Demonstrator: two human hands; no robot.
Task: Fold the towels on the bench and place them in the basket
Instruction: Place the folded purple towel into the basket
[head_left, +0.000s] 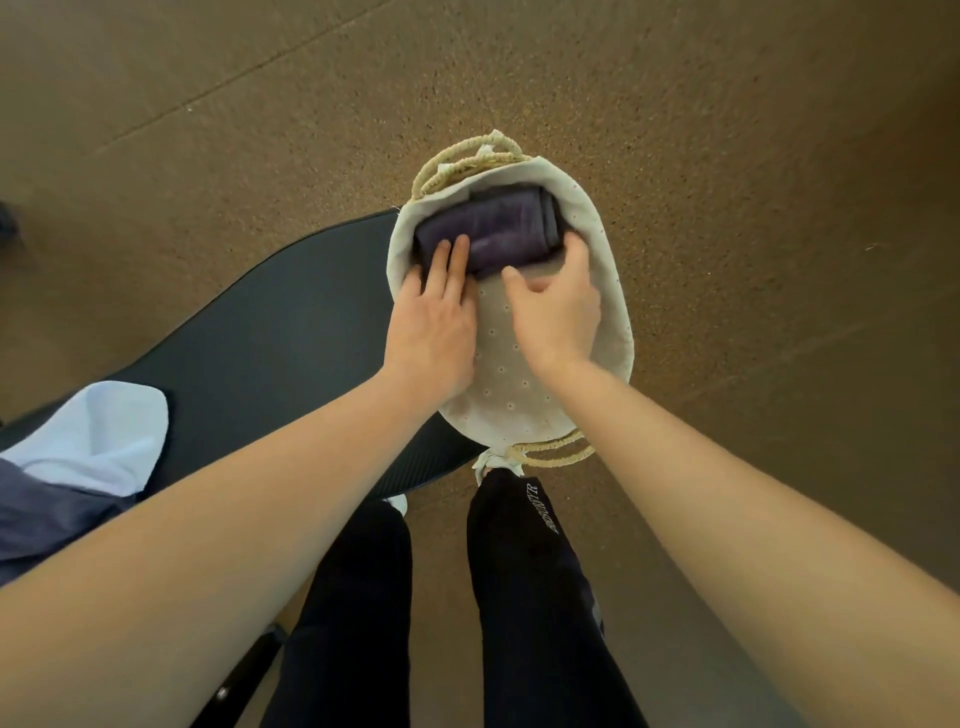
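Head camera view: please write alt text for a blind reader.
A left hand presses and a right hand grips a folded dark purple towel inside an oval cloth-lined basket at the end of a black padded bench.

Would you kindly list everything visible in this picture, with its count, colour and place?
purple towel: one, dark purple, folded, at the far end inside the basket
basket: one, cream dotted liner with straw-coloured rope handles, at the bench's right end
bench: one, black, running from the left to the centre
pale towel: one, light blue, unfolded, on the bench at left
grey-blue towel: one, dark, at the left edge beside the pale towel
floor: brown, all around
legs: two, in black trousers, bottom centre
left hand: one, straight fingers pressing the purple towel's left part
right hand: one, fingers curved round its right end
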